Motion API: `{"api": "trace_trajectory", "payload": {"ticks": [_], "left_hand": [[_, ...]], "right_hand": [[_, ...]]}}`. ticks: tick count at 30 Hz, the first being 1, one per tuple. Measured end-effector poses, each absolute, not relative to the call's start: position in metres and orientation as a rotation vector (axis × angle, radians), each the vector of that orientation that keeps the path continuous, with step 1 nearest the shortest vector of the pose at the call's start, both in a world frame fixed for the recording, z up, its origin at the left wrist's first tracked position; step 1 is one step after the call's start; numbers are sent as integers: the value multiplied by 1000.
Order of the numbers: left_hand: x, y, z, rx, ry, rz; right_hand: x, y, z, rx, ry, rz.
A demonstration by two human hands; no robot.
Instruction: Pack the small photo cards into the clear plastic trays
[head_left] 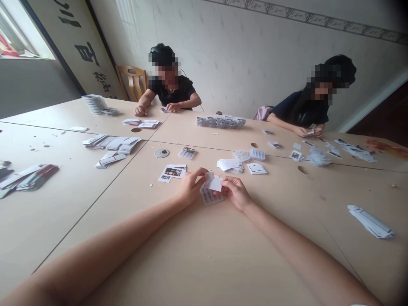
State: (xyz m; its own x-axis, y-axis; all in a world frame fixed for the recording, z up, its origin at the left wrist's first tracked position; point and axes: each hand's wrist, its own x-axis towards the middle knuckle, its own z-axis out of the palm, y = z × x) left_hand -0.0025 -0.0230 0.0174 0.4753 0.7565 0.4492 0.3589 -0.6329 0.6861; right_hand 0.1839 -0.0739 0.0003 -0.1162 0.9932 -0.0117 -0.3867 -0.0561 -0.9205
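Between my two hands are small white cards point(214, 183), held just above a clear plastic case point(211, 198) with compartments. My left hand point(191, 183) pinches a white card by its upper left side. At the right edge, my right hand point(236, 192) grips a white card between thumb and fingers. Part of the case is hidden behind the cards and my right fingers. Left of my hands lie printed picture cards point(174, 171). Beyond them sits another clear case point(188, 153) with a dark picture on it.
Stacked white cards point(230, 165), bordered cards point(256, 169) and clear cases point(256, 154) lie beyond my right hand. Card piles point(111, 144) spread to the left. Cable holes point(303, 170) pierce the table point(204, 255). Two people point(172, 87) sit opposite, near a row of stacked cases point(220, 122).
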Motion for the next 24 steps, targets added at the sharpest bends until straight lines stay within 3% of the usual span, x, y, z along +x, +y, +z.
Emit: {"api": "trace_trajectory", "payload": {"ticks": [12, 24], "left_hand": [[-6, -30, 16, 2649, 785, 1227], [-4, -28, 13, 2597, 738, 1211]], "right_hand": [[181, -77, 8, -858, -1039, 1477], [181, -74, 3, -938, -1046, 1403]]}}
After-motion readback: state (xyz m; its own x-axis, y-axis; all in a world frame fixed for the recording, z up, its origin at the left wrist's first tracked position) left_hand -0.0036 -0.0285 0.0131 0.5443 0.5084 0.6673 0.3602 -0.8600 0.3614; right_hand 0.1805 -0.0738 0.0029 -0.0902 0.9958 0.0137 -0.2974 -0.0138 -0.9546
